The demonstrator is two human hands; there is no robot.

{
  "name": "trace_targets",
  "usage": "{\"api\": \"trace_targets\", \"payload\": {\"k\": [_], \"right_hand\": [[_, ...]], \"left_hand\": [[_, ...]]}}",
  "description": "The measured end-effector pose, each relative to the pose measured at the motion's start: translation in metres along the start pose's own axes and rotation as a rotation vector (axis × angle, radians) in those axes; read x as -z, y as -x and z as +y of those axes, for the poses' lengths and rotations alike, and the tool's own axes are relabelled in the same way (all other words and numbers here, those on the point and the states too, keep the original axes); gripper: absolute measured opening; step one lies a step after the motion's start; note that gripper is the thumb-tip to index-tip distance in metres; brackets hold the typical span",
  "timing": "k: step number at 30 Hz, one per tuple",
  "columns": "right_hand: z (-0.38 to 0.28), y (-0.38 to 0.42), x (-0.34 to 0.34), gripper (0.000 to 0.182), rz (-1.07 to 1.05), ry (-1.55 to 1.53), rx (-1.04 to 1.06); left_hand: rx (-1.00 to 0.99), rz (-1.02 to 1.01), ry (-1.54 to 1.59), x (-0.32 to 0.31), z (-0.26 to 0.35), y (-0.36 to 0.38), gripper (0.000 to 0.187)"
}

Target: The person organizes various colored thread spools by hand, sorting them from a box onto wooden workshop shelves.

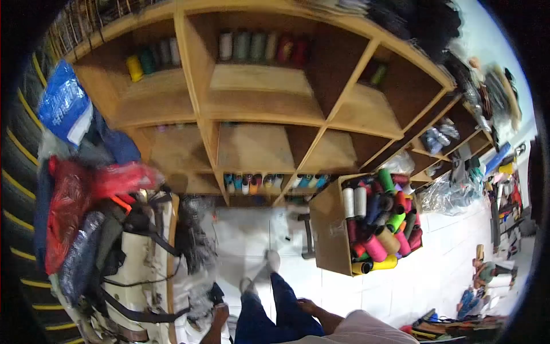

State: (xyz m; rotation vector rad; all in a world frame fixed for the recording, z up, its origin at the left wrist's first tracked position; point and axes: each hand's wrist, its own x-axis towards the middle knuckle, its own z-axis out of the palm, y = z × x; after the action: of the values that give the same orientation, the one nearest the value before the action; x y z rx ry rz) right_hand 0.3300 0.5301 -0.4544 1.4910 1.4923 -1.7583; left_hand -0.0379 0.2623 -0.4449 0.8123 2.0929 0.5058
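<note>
My left hand (220,314) hangs low beside my left leg, right below a small dark object (216,293) at the edge of the cluttered bench; its fingers are too small and blurred to make out. Against my right thigh is my right hand (308,306), its fingers smeared. To the right stands an open cardboard box (332,235) heaped with thread cones, among them a pink cone (376,249), a yellow cone (384,262), a green cone (385,180) and white ones.
Ahead rises a wooden shelf unit (260,109) with rows of thread cones (258,46) in several compartments. Bagged red garments (71,200) and a white machine-like body (137,269) crowd the left. Clear plastic (450,195) lies beyond the box. Another person (487,274) is far right.
</note>
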Motion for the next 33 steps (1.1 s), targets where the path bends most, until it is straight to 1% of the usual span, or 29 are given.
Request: {"api": "trace_targets", "payload": {"k": [1,2,4,6,7,8,11,13,15,16,17,18,19,20,22,23,24,25,26,27,28,29,30,31,32,33], "right_hand": [[-0.012,0.034,0.008,0.037,0.034,-0.242,-0.203],[0.001,0.054,0.020,0.036,-0.024,-0.465,-0.172],[0.032,0.073,0.038,0.037,-0.127,0.689,0.266],[0.037,0.118,0.037,0.043,-0.023,0.312,-0.061],[0.036,0.134,0.035,0.043,0.045,0.184,-0.149],[0.029,0.148,0.029,0.044,0.118,0.095,-0.185],[0.016,0.173,0.010,0.046,0.346,-0.062,-0.179],[0.001,0.183,-0.010,0.048,0.487,-0.109,-0.138],[-0.020,0.192,-0.023,0.050,0.594,-0.123,-0.082],[-0.030,0.199,-0.026,0.051,0.632,-0.105,-0.064],[-0.043,0.204,-0.023,0.052,0.664,-0.075,-0.039],[-0.055,0.208,-0.019,0.053,0.667,-0.026,-0.029],[-0.072,0.221,-0.008,0.060,0.651,0.104,0.004],[-0.094,0.237,0.008,0.058,0.554,0.203,-0.089],[-0.108,0.259,0.027,0.059,0.513,0.182,0.049],[-0.123,0.274,0.042,0.056,0.397,0.255,0.072],[-0.135,0.291,0.057,0.053,0.274,0.330,0.084],[-0.135,0.285,0.076,0.052,0.149,0.526,0.141],[-0.110,0.241,0.096,0.046,0.071,0.725,0.227],[-0.123,0.234,0.116,0.042,-0.172,0.849,0.382],[-0.118,0.213,0.138,0.043,-0.328,0.813,0.711],[-0.129,0.188,0.146,0.049,-0.368,0.831,0.461],[-0.147,0.182,0.157,0.059,-0.395,0.870,0.533],[-0.174,0.180,0.152,0.068,-0.348,0.976,0.296],[-0.195,0.167,0.153,0.073,-0.343,1.146,0.243],[-0.218,0.174,0.156,0.070,-0.269,1.153,0.388]], "left_hand": [[0.134,-0.109,-0.020,0.011,0.006,0.020,0.025],[0.221,-0.178,-0.040,0.022,0.011,0.035,0.026],[0.308,-0.266,-0.095,0.037,0.021,0.056,0.028],[0.336,-0.307,-0.129,0.049,0.031,0.054,0.030],[0.342,-0.320,-0.145,0.053,0.034,0.050,0.031],[0.342,-0.323,-0.156,0.059,0.039,0.044,0.032],[0.322,-0.281,-0.139,0.078,0.057,0.010,0.036],[0.292,-0.212,-0.092,0.093,0.074,-0.014,0.038],[0.242,-0.094,0.001,0.105,0.097,-0.033,0.040],[0.208,-0.050,0.053,0.109,0.115,-0.039,0.041],[0.135,-0.060,0.126,0.114,0.133,-0.041,0.046],[0.064,-0.076,0.202,0.126,0.165,-0.036,0.052],[0.144,-0.291,0.404,0.130,0.175,-0.039,0.054],[0.217,-0.511,0.609,0.134,0.187,-0.042,0.058],[-0.057,-0.763,0.615,0.159,0.231,-0.006,0.059],[-0.182,-0.863,0.453,0.165,0.242,-0.006,0.063],[-0.189,-0.859,0.477,0.160,0.240,-0.011,0.063],[-0.236,-0.850,0.198,0.156,0.236,-0.025,0.064],[-0.269,-0.829,-0.090,0.154,0.228,-0.035,0.066],[-0.311,-0.598,-0.271,0.151,0.217,-0.038,0.063],[-0.349,-0.369,-0.457,0.148,0.206,-0.040,0.062],[-0.340,-0.378,-0.466,0.138,0.179,-0.042,0.062],[-0.145,-0.414,-0.217,0.124,0.149,-0.038,0.056],[0.044,-0.432,0.033,0.117,0.142,-0.034,0.050],[0.044,-0.428,0.026,0.110,0.148,-0.022,0.050],[0.144,-0.535,-0.202,0.102,0.155,0.003,0.045]]}}
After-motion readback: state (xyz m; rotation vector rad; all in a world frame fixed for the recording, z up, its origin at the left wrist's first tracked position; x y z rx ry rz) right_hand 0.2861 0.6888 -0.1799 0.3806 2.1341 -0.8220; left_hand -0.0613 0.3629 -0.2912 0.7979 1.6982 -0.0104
